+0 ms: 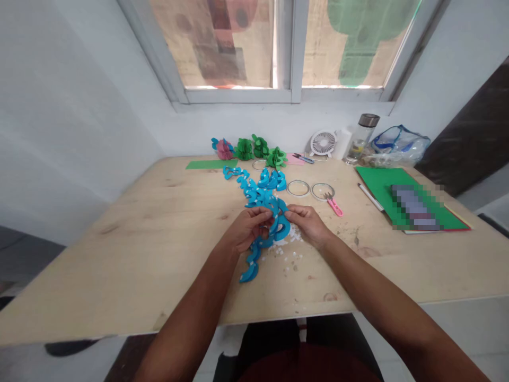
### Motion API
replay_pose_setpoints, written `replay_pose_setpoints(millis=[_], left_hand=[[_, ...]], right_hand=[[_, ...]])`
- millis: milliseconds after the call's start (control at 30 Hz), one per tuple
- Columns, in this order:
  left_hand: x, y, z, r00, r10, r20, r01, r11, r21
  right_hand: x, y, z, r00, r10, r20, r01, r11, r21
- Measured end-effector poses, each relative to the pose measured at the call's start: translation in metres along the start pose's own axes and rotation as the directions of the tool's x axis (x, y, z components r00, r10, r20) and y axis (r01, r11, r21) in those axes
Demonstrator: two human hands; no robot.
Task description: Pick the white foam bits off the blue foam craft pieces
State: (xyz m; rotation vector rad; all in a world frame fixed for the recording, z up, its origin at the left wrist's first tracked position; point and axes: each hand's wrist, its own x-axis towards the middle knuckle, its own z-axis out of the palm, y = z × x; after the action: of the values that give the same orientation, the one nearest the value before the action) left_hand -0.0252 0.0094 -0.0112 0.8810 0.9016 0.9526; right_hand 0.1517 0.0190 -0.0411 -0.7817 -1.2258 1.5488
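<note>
Both hands pinch blue curved paper pieces (282, 229) above the middle of the table. My left hand (249, 227) is closed on their left edge, thumb and forefinger together. From the right, my right hand (308, 222) pinches the upper edge of the same paper. More blue paper pieces (254, 193) with small white squares on them lie beyond the hands, and a blue strip (249, 270) trails toward me under my left hand. Small white paper scraps (293, 234) are scattered beneath and beside the pieces.
Two tape rolls (298, 188) and pink thread snips (334, 205) lie to the right. Farther right are a white pen (370, 197) and green sheets (379, 185). Along the wall stand green paper ornaments (244, 149), a small fan (323, 143) and a glass bottle (361, 139).
</note>
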Motion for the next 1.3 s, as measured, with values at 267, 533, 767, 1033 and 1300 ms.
replay_pose_setpoints(millis=[267, 533, 767, 1033, 1300], left_hand=[[-0.005, 0.008, -0.003, 0.998, 0.056, -0.033, -0.055, 0.998, 0.030], [0.000, -0.007, 0.015, 0.992, 0.058, -0.112, -0.043, 0.990, 0.135], [0.002, -0.013, 0.021, 0.958, 0.196, -0.208, -0.130, 0.947, 0.294], [0.001, -0.015, 0.028, 0.912, 0.265, -0.314, -0.139, 0.918, 0.371], [0.005, -0.020, 0.024, 0.878, 0.351, -0.325, -0.182, 0.874, 0.451]], right_hand=[[0.005, 0.007, -0.006, 0.991, 0.044, -0.123, -0.043, 0.999, 0.015], [0.006, 0.012, -0.006, 0.985, -0.010, -0.170, -0.010, 0.993, -0.116], [0.005, 0.009, -0.004, 0.984, -0.004, -0.178, -0.022, 0.989, -0.147], [0.005, 0.011, -0.004, 0.985, -0.005, -0.171, -0.021, 0.988, -0.152], [0.003, 0.005, -0.002, 0.984, 0.010, -0.175, -0.039, 0.985, -0.165]])
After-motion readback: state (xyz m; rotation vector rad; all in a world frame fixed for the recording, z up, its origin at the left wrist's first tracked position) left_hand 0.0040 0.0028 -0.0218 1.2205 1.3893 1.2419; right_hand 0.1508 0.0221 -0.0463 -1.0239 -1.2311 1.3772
